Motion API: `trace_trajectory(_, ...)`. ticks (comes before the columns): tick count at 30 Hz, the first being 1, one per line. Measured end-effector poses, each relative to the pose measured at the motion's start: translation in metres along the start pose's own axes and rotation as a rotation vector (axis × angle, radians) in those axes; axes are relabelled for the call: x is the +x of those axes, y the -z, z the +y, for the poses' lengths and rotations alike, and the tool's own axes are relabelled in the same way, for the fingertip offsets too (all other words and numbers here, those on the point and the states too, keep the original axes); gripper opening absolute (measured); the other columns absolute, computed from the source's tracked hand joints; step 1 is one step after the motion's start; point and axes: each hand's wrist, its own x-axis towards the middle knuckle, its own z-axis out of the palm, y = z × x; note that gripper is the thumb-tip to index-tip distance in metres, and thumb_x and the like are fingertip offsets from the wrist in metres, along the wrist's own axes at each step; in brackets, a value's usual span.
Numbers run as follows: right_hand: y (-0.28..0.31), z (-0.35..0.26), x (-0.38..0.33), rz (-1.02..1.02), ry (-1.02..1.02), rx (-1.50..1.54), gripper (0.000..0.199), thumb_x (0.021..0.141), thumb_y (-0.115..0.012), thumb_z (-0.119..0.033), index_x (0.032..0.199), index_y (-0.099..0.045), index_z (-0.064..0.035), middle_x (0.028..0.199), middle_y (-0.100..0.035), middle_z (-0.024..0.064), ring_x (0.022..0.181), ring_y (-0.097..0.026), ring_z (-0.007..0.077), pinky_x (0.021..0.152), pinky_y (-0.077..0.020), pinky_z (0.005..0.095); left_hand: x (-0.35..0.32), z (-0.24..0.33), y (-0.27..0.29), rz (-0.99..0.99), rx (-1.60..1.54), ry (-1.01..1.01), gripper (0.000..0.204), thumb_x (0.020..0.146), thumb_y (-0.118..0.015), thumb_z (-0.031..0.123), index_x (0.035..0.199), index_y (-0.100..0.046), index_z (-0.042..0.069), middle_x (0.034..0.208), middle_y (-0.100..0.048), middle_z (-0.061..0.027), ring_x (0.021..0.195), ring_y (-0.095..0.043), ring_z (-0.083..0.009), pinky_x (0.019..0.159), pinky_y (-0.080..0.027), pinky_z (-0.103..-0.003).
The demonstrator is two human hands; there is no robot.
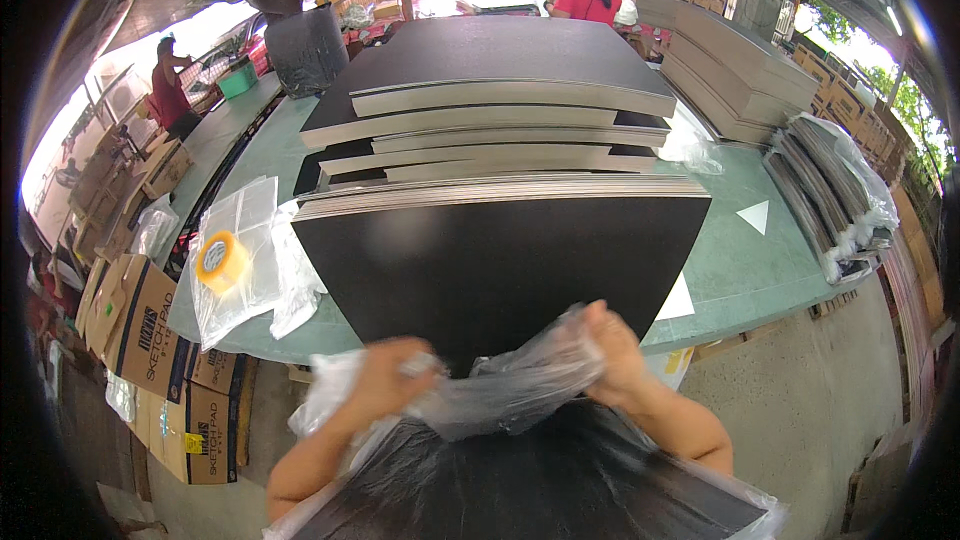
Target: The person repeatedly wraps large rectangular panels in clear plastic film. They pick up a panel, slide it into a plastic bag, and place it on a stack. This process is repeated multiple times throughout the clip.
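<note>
Black board in bag (540, 490): nearest to the person, a flat black board lies below both hands, with clear plastic showing along its lower edges.
Clear plastic bag (500, 385): its mouth is bunched and stretched between the two hands, just above the near board.
Left hand (385, 380): grip closed on a gathered fold of the clear plastic bag.
Right hand (610, 360): grip pinched narrow on the other end of the same bunched film, thumb on top.
Step in hand: by the look of it, bagging, with the film being worked at the board's far edge.
Next move calls for: probably even tension from both hands, so the thin film neither tears nor snags a corner.
Stack of black boards (500, 260): just beyond the hands on the green table (740, 270), more layered stacks behind it.
Tape roll (222, 260): yellow, lying on loose clear bags to the left of the stack.
Cardboard boxes (150, 340): on the floor, lower left.
Far end: people at work by further tables and stacked boards.
</note>
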Motion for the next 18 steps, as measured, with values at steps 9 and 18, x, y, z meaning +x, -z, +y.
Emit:
trace_trajectory(9, -0.018, 0.029, 0.011, -0.083, -0.091, -0.446, 0.016, 0.079, -0.057, -0.020, 0.075, -0.055, -0.0044, 0.065, -0.053, -0.0007, 0.057, -0.045, 0.0055, 0.053, -0.0367, 0.0209, 0.011, 0.085, -0.006, -0.232, -0.113, -0.226, 0.021, 0.073, -0.062, 0.023, 0.073, -0.058, 0.003, 0.060, -0.054, -0.0090, 0.054, -0.053, -0.0167, 0.049, -0.040, -0.027)
trace_trajectory(18, 0.036, -0.018, -0.021, -0.041, -0.084, 0.030, 0.018, 0.080, -0.055, -0.018, 0.070, -0.053, -0.0037, 0.066, -0.056, 0.0052, 0.064, -0.054, 0.0134, 0.060, -0.0445, 0.0266, -0.054, -0.072, 0.105, 0.276, 0.614, 0.231, 0.012, 0.071, -0.053, 0.006, 0.081, -0.056, 0.000, 0.077, -0.057, -0.0151, 0.070, -0.055, -0.0272, 0.063, -0.043, -0.034)
